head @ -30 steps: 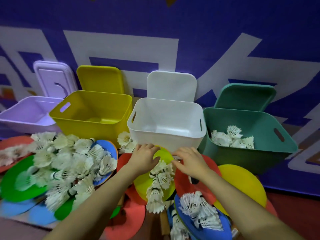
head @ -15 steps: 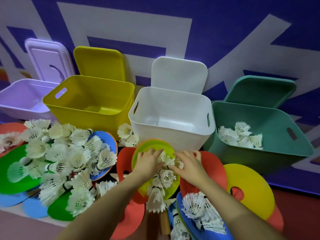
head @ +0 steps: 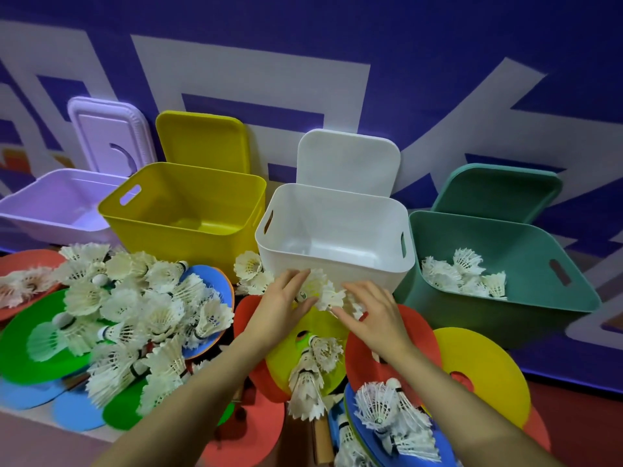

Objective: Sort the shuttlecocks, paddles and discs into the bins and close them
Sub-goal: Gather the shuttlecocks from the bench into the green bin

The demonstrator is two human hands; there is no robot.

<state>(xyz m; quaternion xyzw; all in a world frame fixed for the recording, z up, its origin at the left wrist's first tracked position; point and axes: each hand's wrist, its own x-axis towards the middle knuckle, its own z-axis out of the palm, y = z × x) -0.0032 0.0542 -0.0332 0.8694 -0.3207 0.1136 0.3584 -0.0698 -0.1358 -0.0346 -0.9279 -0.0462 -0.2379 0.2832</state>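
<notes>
The small bunch of white feather shuttlecocks (head: 317, 291) sat at 12 o'clock from the round yellow-green plastic disc (head: 313, 338), right against the white plastic bin (head: 337, 230). The left hand (head: 283, 305) and right hand (head: 374, 311) cupped it with bent fingers. Half a second earlier both hands lay lower on the disc. Now they had scooped the bunch up, likely for the green plastic bin (head: 526, 298) at 3 o'clock, which already held shuttlecocks.
</notes>
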